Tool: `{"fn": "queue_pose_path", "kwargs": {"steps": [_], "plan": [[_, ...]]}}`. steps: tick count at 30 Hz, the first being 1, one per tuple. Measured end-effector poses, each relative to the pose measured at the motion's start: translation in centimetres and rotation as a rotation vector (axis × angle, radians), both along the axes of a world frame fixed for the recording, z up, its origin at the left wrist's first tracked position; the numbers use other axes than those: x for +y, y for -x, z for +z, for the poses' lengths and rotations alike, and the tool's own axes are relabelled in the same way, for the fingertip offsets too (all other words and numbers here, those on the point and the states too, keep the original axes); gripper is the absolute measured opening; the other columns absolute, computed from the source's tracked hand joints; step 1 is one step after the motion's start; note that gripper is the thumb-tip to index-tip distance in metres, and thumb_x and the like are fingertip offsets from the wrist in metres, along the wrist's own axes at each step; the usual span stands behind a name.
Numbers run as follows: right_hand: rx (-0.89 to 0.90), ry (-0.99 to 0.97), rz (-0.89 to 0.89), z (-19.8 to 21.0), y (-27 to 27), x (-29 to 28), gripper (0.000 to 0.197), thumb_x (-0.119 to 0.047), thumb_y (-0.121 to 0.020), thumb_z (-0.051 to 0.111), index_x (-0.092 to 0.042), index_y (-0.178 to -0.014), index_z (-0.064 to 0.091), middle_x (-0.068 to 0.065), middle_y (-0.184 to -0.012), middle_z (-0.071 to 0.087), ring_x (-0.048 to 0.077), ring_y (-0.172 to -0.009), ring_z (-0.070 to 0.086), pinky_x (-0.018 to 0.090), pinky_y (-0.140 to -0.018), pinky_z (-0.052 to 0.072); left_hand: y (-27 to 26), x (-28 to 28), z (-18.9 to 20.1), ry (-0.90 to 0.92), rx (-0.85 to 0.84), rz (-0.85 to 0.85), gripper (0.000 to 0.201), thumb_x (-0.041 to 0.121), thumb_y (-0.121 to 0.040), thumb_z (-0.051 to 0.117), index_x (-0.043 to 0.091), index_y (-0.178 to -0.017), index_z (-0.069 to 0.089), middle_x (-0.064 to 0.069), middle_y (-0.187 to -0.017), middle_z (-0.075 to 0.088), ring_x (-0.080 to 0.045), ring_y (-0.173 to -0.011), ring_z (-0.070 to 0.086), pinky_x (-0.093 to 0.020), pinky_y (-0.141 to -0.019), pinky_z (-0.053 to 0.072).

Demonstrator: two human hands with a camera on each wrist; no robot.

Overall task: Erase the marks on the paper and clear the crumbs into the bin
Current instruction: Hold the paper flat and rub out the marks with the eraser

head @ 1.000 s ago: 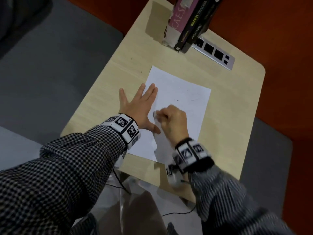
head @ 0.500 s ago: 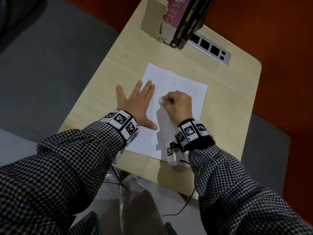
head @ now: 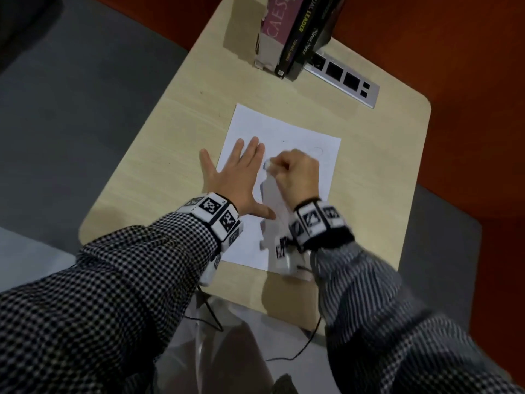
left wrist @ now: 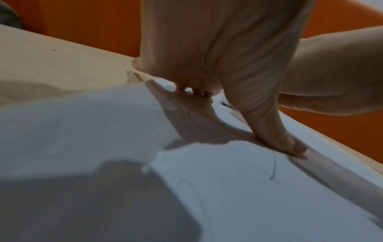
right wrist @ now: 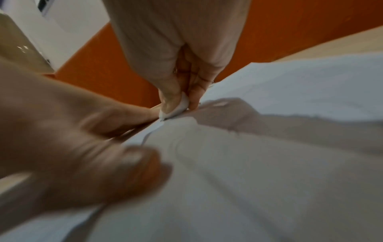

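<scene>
Table point(head: 176, 143) of pale wood carries everything here, and the paper point(head: 287, 129) lies flat on it, under both hands. Far beyond the hands, at the far edge, some books point(head: 292, 32) stand beside a power strip point(head: 343, 78). No bin shows in any view.

The left hand point(head: 235, 177) lies flat with its fingers spread wide; it presses the left border of the sheet, partly on the wood, and holds nothing. The right hand point(head: 295, 177) is just beside it, on the middle of the sheet. Its curled fingers pinch a small white eraser point(right wrist: 178, 106), and the tip of the eraser touches the sheet close to the left fingertips.

Thin pencil marks point(left wrist: 273, 165) remain near the left thumb, and one faint oval point(head: 316, 150) lies beyond the right hand. So I judge that the erasing is in progress and not finished. To do it well, the strokes should be short and go away from the pressing hand, so the sheet does not wrinkle. The pressure should be moderate. Crumbs are too small to see.
</scene>
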State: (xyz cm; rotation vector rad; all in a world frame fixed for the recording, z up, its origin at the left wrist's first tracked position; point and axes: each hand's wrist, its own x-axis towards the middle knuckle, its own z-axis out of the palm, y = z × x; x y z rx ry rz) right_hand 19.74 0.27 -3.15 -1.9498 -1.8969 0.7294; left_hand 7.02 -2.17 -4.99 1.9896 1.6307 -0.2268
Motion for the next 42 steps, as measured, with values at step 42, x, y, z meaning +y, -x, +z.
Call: {"fn": "queue_pose_path", "kwargs": {"steps": [42], "plan": [[-0.028,0.043,0.019,0.9,1.7,-4.8,0.009,-0.001,-0.077,0.059,0.000,-0.071,0.066,0.020,-0.076,0.060,0.033,-0.072,0.057,0.032,-0.059,0.040,-0.2,-0.1,0.0,-0.034,-0.012,0.038,0.099,0.051,-0.087,0.053,0.025,-0.151,-0.017,0.010,-0.158,-0.025,-0.013,-0.147,-0.019,-0.076,-0.103,-0.002]]}}
